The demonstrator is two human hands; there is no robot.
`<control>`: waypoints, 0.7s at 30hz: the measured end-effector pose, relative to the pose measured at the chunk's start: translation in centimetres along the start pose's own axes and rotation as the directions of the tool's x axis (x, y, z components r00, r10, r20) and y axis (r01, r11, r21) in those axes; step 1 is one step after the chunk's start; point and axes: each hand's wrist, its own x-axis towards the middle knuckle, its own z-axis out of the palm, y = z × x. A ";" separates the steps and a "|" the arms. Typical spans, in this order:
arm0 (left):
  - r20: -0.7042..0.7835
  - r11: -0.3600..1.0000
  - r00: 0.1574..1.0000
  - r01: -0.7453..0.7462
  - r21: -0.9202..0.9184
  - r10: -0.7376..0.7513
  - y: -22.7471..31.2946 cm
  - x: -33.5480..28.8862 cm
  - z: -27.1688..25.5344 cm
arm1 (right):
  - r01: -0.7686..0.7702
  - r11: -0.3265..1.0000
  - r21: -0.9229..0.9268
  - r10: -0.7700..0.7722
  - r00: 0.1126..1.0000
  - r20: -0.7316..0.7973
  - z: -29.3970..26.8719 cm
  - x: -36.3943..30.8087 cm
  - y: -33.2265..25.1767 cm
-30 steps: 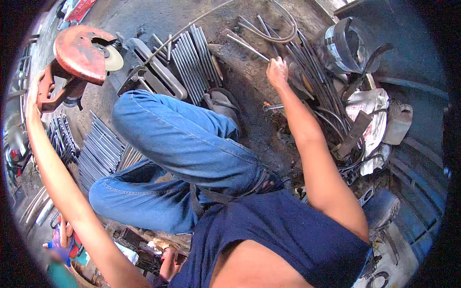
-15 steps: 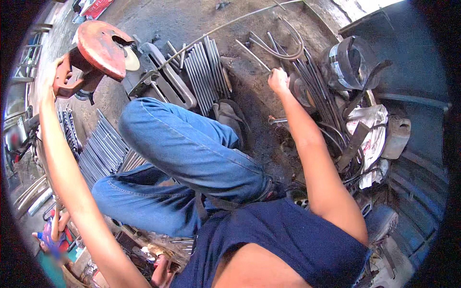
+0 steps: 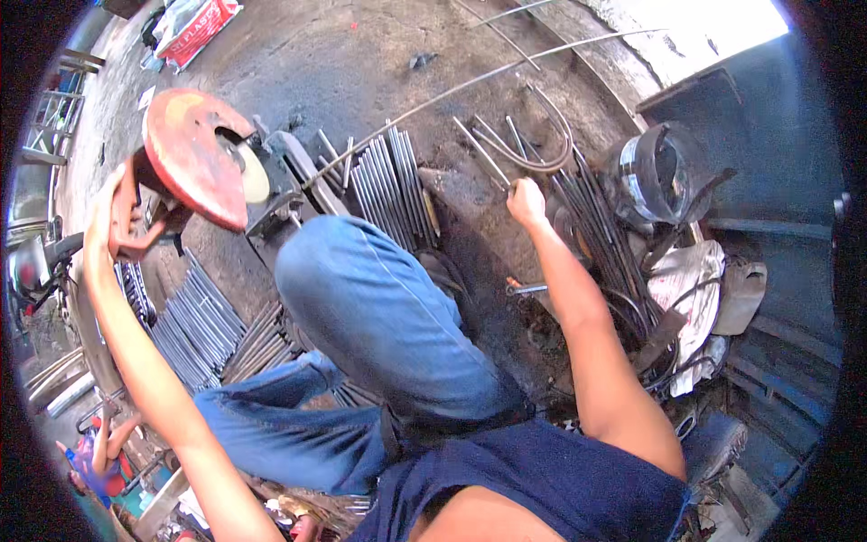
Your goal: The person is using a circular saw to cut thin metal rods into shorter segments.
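My left hand (image 3: 106, 217) is closed around the handle of a chop saw with a worn red blade guard (image 3: 190, 149). Under the guard a pale cutting disc (image 3: 256, 174) shows, beside the saw's grey base (image 3: 298, 163). My right hand (image 3: 526, 200), out in front on the right, is closed on a short metal rod (image 3: 481, 152) that points up and left from the fist. One long thin rod (image 3: 470, 88) runs from beside the disc across the floor to the far right. Cut metal rods (image 3: 386, 185) lie side by side right of the saw base.
More cut rods (image 3: 199, 307) lie left of my bent knee (image 3: 352, 280). At the right are dark bars (image 3: 610, 239), a black round container (image 3: 655, 172), a white sack (image 3: 691, 298) and a plastic jug (image 3: 742, 296). Another person (image 3: 104, 461) is at the lower left.
The view has tilted, so most things sit lower in the picture. My front knee has risen and shifted right, now covering part of the saw base. Both hands keep their grips.
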 end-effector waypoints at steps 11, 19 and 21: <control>0.030 0.997 0.998 -0.049 0.061 0.047 -2.0 0.0 -0.2 | 0.145 0.983 0.115 -0.099 0.936 -0.338 -0.9 12.8 0.2; 0.011 0.937 0.977 -0.205 0.282 0.211 -3.2 -3.9 -1.0 | -0.097 0.931 -0.351 0.048 0.988 -0.147 -4.2 35.7 0.3; 0.009 0.910 0.968 -0.238 0.341 0.250 -3.1 -5.2 -1.5 | -0.139 0.891 -0.431 0.129 0.990 -0.053 -3.8 38.3 0.2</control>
